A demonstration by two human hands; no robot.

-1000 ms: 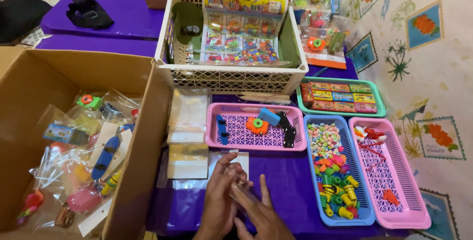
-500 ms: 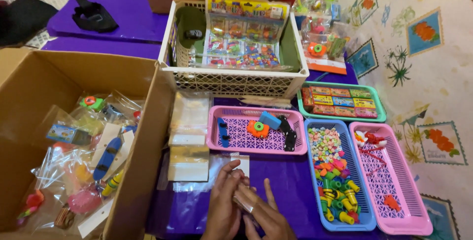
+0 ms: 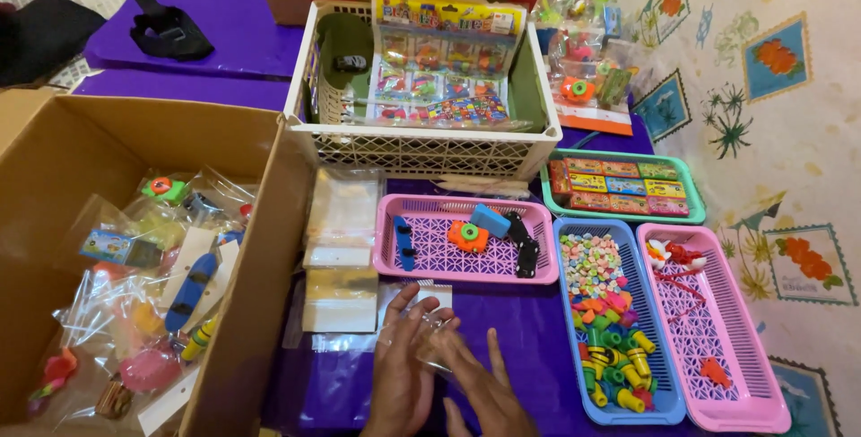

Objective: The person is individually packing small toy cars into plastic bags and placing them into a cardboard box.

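left hand (image 3: 401,374): lower centre of frame, fingers spread and curled over a clear plastic bag (image 3: 437,340), pinched at its left edge
right hand (image 3: 491,394): lower centre, just right of the left hand, fingers splayed flat, touching the bag's lower right side; whether it is gripped or only pressed cannot be told
hands state: close together, both on the same bag, fingertips almost meeting over it
clear plastic bag: held between the hands above the purple tablecloth (image 3: 529,329), just below the pink tray; contents too transparent to be made out
bag axis: long side appears to run left to right across the frame, slightly tilted down to the right; left hand is placed nearer its upper end
nearest tray: pink tray (image 3: 538,244) lies directly above the hands in frame, holding an orange toy (image 3: 467,236) and small dark and blue pieces
bag stack: pile of flat clear bags (image 3: 341,262) is seen left of the hands, nearer the left hand
cardboard box (image 3: 260,249): left of frame, filled with packed toy bags, wall just beside the bag stack
blue tray (image 3: 567,329): right of the hands, nearer the right hand, filled with small coloured pieces
long pink tray (image 3: 762,401): far right, well apart from both hands
white basket (image 3: 421,152): upper centre, behind the pink tray, well apart
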